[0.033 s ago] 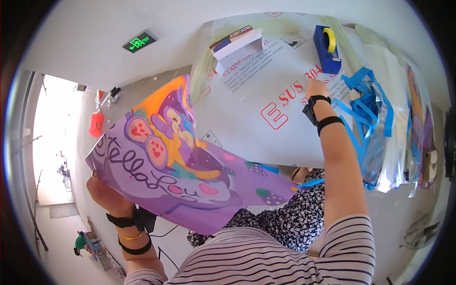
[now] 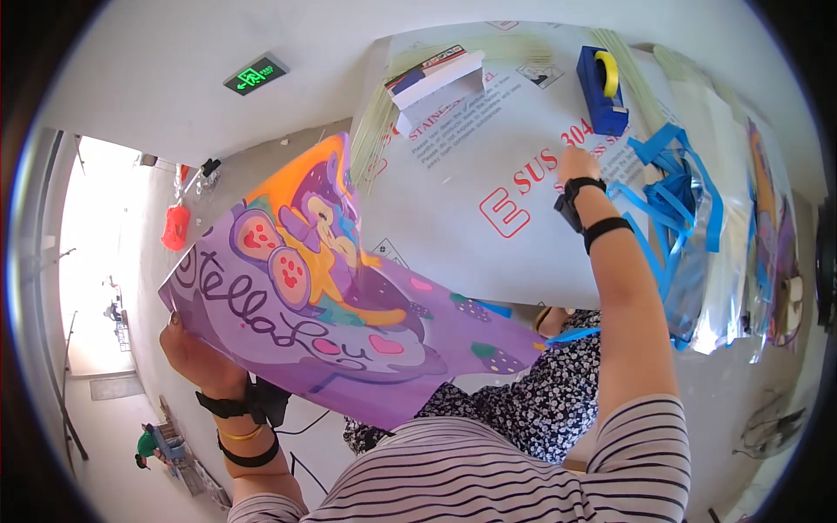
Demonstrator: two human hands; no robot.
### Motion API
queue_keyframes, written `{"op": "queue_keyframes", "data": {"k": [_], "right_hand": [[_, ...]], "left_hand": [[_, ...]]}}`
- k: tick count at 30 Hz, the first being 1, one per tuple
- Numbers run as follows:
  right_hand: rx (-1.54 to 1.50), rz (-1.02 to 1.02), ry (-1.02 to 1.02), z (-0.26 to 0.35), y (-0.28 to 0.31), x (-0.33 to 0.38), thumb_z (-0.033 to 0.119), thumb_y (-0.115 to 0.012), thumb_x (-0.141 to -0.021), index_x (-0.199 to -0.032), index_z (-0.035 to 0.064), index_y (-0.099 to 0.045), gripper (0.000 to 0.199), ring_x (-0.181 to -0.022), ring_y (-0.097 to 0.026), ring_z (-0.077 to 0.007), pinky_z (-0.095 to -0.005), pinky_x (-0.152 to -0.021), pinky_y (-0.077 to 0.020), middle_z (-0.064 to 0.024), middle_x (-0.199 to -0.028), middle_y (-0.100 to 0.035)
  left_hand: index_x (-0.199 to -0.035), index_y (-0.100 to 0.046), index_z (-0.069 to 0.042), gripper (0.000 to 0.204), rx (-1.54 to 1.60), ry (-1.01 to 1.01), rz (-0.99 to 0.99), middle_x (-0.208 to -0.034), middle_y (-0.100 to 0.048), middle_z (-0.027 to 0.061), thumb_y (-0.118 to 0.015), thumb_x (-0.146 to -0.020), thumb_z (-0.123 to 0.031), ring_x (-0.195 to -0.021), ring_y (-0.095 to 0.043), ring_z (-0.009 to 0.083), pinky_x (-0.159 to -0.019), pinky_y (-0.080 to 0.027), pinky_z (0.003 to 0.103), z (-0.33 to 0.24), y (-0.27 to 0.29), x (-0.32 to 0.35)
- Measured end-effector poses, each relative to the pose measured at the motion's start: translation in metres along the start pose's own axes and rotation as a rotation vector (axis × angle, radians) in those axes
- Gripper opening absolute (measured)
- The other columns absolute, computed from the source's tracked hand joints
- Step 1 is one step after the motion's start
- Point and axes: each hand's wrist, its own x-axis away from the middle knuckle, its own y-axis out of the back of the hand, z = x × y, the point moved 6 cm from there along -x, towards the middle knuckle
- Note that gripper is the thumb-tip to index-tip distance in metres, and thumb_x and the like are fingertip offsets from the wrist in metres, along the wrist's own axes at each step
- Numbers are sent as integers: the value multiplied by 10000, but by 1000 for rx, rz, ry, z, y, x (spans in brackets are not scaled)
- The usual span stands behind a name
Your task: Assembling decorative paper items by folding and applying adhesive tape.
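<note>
A purple sheet (image 2: 296, 296) printed with cartoon figures, strawberries and lettering hangs tilted in front of me, its upper corner orange. My left hand (image 2: 196, 357) is closed on its lower left edge, pinching it near the corner. The sheet sags to the right, and its far end reaches the near edge of the board-topped table (image 2: 436, 244). Over the printed board, my right hand (image 2: 580, 166) is closed, the fingers curled away from me. What it holds, if anything, is hidden. Just beyond it stands a blue tape dispenser (image 2: 602, 105) with a yellow roll.
An open white box (image 2: 440, 87) lies at the table's far left. Blue straps (image 2: 676, 187) and clear plastic wraps (image 2: 706, 288) crowd its right side. A red object (image 2: 176, 228) hangs by the left wall. Farther off at lower left, a person in green (image 2: 146, 444) is visible.
</note>
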Motion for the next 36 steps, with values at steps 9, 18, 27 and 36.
{"op": "queue_keyframes", "data": {"k": [9, 18, 27, 36], "right_hand": [[-1486, 234, 167, 152, -27, -19, 171, -740, -825, -926, 11, -705, 193, -611, -662, -142, -261, -610, -538, -81, -732, -714], [-155, -163, 999, 202, -48, 84, 104, -662, -857, -919, 42, -688, 92, -747, -734, -329, -416, -657, -588, -177, -890, -693], [211, 105, 1001, 244, -58, 56, 114, -653, -831, -944, 61, -726, 144, -919, -731, -355, -459, -790, -592, -162, -961, -744], [-756, -197, 594, 204, -5, -23, 225, -733, -852, -1042, 39, -661, 274, -842, -718, -329, -432, -764, -560, -172, -875, -739]], "left_hand": [[-1334, -573, 8, 548, 86, 36, -40, -1289, -656, 145, -540, -931, -362, -1180, -620, 302, -1022, -476, 443, 18, 25, -12], [-1325, -580, 32, 536, 139, 56, -62, -1277, -670, 160, -540, -931, -329, -1158, -632, 308, -1018, -478, 444, 29, 40, -16], [-1337, -577, 46, 552, 185, 83, -20, -1305, -663, 178, -550, -921, -317, -1182, -632, 326, -1042, -475, 458, 34, 42, -19], [-1338, -589, 38, 550, 247, 93, 5, -1315, -662, 160, -550, -902, -294, -1208, -624, 311, -1072, -454, 463, 46, 37, -23]]}}
